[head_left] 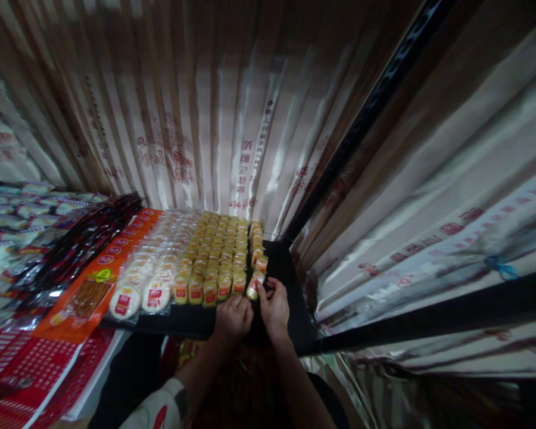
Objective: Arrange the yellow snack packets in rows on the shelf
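Yellow packaging catches the light on a small front pack (252,288) at the near end of a short row (256,243), where the person's right hand (274,305) is at work. Taking that hand as the dial's centre, with 12 straight ahead, the pack sits at about 10 o'clock, and the row runs away toward 11 to 12. The right thumb touches the pack, the other fingers curled close beside it; whether they pinch it or only press it, I cannot tell.

The left hand (234,317), between 8 and 9 o'clock, is bunched near the front of the neighbouring block of yellow packs (217,256). Its fingertips are hidden, so I cannot tell whether it grips anything.

Round white packs (155,297) lie at 9 o'clock, with an orange bag (92,292) beyond them; the black shelf (290,271) shows at 1 o'clock.

The step in hand looks like setting the front pack in place. It appears tilted and the short row slightly crooked, so the next move seems to call for a light nudge toward 12 o'clock, then a clean release without disturbing its neighbours.
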Motion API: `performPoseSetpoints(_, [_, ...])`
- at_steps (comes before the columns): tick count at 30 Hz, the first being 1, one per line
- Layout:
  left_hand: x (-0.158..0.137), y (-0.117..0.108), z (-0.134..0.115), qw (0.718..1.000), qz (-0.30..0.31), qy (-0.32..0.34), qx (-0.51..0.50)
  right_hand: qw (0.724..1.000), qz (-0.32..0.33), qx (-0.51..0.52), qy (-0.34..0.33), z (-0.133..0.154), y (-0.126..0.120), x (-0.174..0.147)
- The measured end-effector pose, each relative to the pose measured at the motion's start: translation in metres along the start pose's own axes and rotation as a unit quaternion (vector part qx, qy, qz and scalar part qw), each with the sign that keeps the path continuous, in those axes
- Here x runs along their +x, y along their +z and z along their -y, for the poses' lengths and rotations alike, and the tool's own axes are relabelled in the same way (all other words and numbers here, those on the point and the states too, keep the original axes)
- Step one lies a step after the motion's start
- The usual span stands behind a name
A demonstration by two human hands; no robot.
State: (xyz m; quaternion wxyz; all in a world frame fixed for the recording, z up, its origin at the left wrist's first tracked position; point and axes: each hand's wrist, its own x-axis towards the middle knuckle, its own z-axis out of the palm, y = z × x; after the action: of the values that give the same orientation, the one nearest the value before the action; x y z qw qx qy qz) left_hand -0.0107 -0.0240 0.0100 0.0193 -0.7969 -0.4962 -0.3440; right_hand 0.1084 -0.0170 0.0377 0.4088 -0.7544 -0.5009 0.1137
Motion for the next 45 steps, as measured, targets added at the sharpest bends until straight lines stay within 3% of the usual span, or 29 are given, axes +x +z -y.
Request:
performPoseSetpoints(7, [0.001,0.002,-0.001,0.999,0.004,0.037,-0.002,0.994,0.089,-0.026,0.05,-0.006,0.009,0.0])
performPoseSetpoints(14, [-0.001,0.002,0.001,0.999,0.004,0.044,-0.013,0.988,0.055,0.128,0.068,-0.015,0.01,0.005])
performPoseSetpoints(18, [-0.001,0.007,-0.007,0.997,0.033,0.057,-0.046,0.974,0.027,0.21,0.075,-0.03,0.011,0.016])
performPoseSetpoints(27, [0.012,0.031,-0.036,0.982,0.142,-0.068,-0.105,0.971,0.027,0.23,0.064,-0.041,0.019,0.033])
performPoseSetpoints(39, [0.008,0.047,-0.03,0.971,0.101,-0.088,-0.198,0.95,0.065,0.295,0.082,-0.035,0.03,0.036])
performPoseSetpoints(45, [0.002,0.059,-0.026,0.976,0.065,-0.06,-0.201,0.946,0.085,0.304,0.075,-0.037,0.029,0.034])
